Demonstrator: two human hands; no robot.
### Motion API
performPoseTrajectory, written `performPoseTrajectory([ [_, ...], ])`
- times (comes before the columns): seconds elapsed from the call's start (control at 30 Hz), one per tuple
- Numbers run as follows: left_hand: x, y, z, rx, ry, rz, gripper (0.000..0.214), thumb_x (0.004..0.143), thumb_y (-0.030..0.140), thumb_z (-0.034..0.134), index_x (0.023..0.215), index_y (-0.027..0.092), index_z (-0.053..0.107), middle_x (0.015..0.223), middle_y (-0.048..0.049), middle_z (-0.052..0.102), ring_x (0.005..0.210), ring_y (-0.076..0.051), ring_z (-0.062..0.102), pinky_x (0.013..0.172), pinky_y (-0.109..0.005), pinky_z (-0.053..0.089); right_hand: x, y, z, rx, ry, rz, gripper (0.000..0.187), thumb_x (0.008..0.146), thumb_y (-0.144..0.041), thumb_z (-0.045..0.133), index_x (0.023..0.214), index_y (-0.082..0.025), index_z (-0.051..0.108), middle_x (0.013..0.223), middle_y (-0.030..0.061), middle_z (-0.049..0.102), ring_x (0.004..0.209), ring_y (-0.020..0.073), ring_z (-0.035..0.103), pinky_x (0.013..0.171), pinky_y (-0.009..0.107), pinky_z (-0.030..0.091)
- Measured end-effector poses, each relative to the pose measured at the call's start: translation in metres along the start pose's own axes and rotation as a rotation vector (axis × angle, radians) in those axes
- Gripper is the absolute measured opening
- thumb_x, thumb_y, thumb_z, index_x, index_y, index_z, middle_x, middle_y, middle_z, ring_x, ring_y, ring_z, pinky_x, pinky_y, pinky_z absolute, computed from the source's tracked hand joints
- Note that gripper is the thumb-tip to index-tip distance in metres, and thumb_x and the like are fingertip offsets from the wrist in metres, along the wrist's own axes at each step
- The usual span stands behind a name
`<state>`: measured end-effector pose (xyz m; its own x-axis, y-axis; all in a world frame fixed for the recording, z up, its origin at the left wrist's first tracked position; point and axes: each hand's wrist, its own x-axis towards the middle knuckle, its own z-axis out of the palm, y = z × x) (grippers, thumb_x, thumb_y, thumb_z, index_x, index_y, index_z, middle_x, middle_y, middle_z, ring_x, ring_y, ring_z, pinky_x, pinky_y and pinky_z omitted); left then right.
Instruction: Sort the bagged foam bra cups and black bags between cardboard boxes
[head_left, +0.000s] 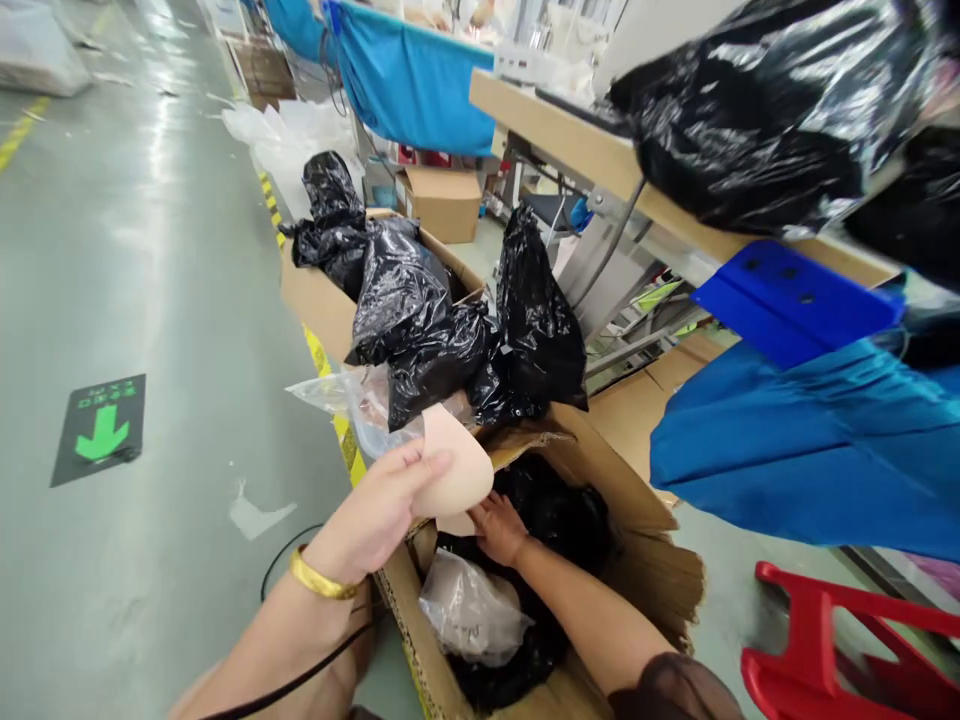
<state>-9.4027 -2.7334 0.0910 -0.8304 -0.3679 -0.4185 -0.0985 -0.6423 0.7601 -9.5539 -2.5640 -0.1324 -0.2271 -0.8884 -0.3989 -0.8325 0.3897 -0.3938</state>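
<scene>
My left hand [379,515], with a gold bangle on the wrist, is closed on a beige foam cup [457,465] and holds it above the near cardboard box [645,560]. My right hand [499,525] reaches into that box and touches another beige piece just under the cup; its fingers are partly hidden. Inside the box lie black plastic [559,510] and a clear bag [472,610] of pale pieces.
A second cardboard box [319,300] behind holds black plastic bags [420,310]. At the right are a wooden worktable [592,150], blue cloth [795,450] and a red stool [840,650]. The grey floor with a green arrow sign [101,430] lies at the left.
</scene>
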Motion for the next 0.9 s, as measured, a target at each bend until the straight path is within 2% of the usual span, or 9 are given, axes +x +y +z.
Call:
performPoseTrajectory([
  [0.13,0.004,0.007,-0.003,-0.028,0.095,0.015,0.060,0.063,0.047,0.095,0.110,0.014,0.077,0.114,-0.0133,0.079,0.108,-0.030,0.068,0.097,-0.039,0.052,-0.007,0.013,0.005,0.026,0.020,-0.036,0.095,0.078,-0.014,0.072,0.162,-0.030,0.031,0.161,0.0101,0.043,0.144,0.0328,0.039,0.117,0.050,0.034],
  [0.3,0.009,0.006,-0.001,-0.016,0.074,0.025,0.059,0.062,0.047,0.096,0.109,0.016,0.078,0.109,-0.0100,0.080,0.105,-0.029,0.069,0.098,-0.038,0.052,-0.008,0.014,-0.005,0.011,0.099,-0.008,0.059,0.086,-0.018,0.067,0.143,-0.021,0.055,0.146,0.0136,0.054,0.134,0.0301,0.045,0.114,0.047,0.037],
  [0.37,0.011,0.007,-0.002,-0.011,0.076,0.031,0.060,0.060,0.048,0.096,0.108,0.017,0.078,0.107,-0.0090,0.080,0.104,-0.029,0.070,0.098,-0.038,0.052,-0.007,0.015,-0.009,0.000,0.129,0.039,0.054,0.087,-0.016,0.064,0.140,-0.021,0.057,0.144,0.0140,0.054,0.133,0.0306,0.044,0.114,0.049,0.036],
  [0.47,0.013,0.009,-0.003,0.007,0.077,0.040,0.059,0.062,0.050,0.095,0.108,0.017,0.077,0.108,-0.0088,0.081,0.105,-0.029,0.070,0.098,-0.037,0.051,-0.007,0.016,-0.013,-0.019,0.135,0.079,0.059,0.081,-0.015,0.070,0.139,-0.028,0.061,0.153,0.0115,0.043,0.138,0.0323,0.038,0.114,0.048,0.034],
  [0.57,0.013,0.007,-0.003,0.068,0.044,0.041,0.058,0.070,0.052,0.090,0.113,0.016,0.075,0.118,-0.0104,0.079,0.113,-0.030,0.068,0.102,-0.039,0.049,-0.007,0.012,-0.012,-0.043,0.103,0.121,0.063,0.079,-0.019,0.075,0.140,-0.032,0.061,0.158,0.0111,0.038,0.140,0.0357,0.036,0.114,0.050,0.035],
  [0.67,0.012,0.002,-0.003,0.171,-0.033,-0.009,0.059,0.075,0.055,0.084,0.117,0.016,0.073,0.119,-0.0109,0.077,0.115,-0.032,0.066,0.101,-0.041,0.048,-0.006,0.006,-0.011,-0.056,0.085,0.215,0.080,0.080,-0.027,0.079,0.153,-0.028,0.048,0.158,0.0183,0.039,0.140,0.0416,0.038,0.114,0.056,0.036],
  [0.73,0.011,0.000,-0.003,0.239,-0.079,-0.033,0.058,0.077,0.057,0.081,0.116,0.015,0.073,0.116,-0.0107,0.078,0.113,-0.033,0.066,0.099,-0.041,0.049,-0.006,0.003,-0.011,-0.051,0.074,0.264,0.094,0.077,-0.028,0.083,0.160,-0.024,0.038,0.157,0.0218,0.040,0.142,0.0436,0.038,0.116,0.055,0.036],
  [0.8,0.011,-0.001,-0.004,0.292,-0.097,-0.030,0.057,0.079,0.058,0.079,0.115,0.015,0.073,0.117,-0.0113,0.077,0.112,-0.033,0.066,0.097,-0.041,0.049,-0.006,0.003,-0.013,-0.037,0.059,0.301,0.098,0.076,-0.016,0.079,0.163,-0.024,0.033,0.154,0.0213,0.044,0.142,0.0414,0.040,0.116,0.051,0.037],
  [0.9,0.013,0.000,-0.006,0.316,-0.078,0.003,0.058,0.080,0.061,0.077,0.115,0.014,0.072,0.120,-0.0121,0.076,0.112,-0.033,0.065,0.097,-0.042,0.049,-0.009,0.005,-0.018,0.007,0.033,0.365,0.105,0.074,0.003,0.065,0.166,-0.026,0.024,0.147,0.0197,0.051,0.135,0.0345,0.054,0.111,0.042,0.043],
])
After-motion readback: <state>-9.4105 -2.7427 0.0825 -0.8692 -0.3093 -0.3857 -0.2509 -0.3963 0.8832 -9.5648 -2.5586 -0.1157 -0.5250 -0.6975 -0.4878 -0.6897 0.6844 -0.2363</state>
